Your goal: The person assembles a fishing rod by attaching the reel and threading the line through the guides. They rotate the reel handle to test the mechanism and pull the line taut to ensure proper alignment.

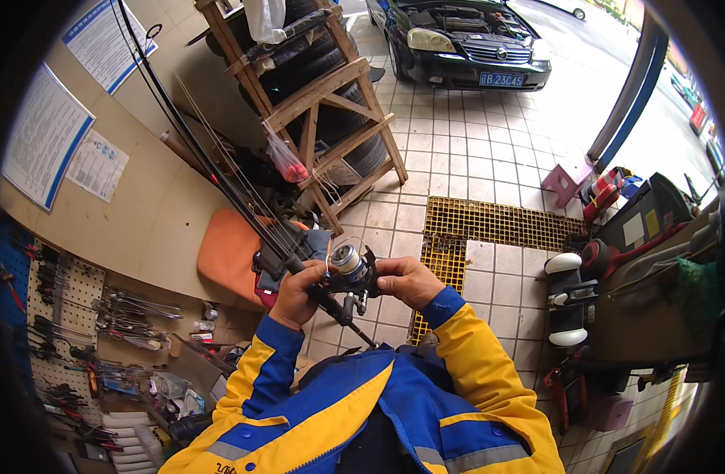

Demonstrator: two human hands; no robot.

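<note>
- Blue-and-yellow jacket (315, 446): nearest the camera, its front spreading below the fingers.
- Left hand (297, 294): the forearm angles up and inward, the wrist nearly in line; the fingers curl snugly around the fishing rod (256, 223), the thumb lying along it beside the reel's mount.
- Right hand (412, 283): the forearm comes up and turns inward, the back of the hand partly showing; thumb and forefinger close narrowly on the right side of the reel (346, 265).
- The reel sits between the two sets of fingertips, its pale spool facing up, its crank just below them.
- The rod runs from the left fingers far up and left, its short butt end pointing down and right.
- Orange seat (224, 257): left of the left fingers.
- Yellow floor grating (497, 221): beyond the right fingers, up and right.
- Wooden rack (361, 73) with tyres (368, 156): above the fingers, farther out.
- Black car (449, 75), hood raised: farthest, above the right fingers.
</note>
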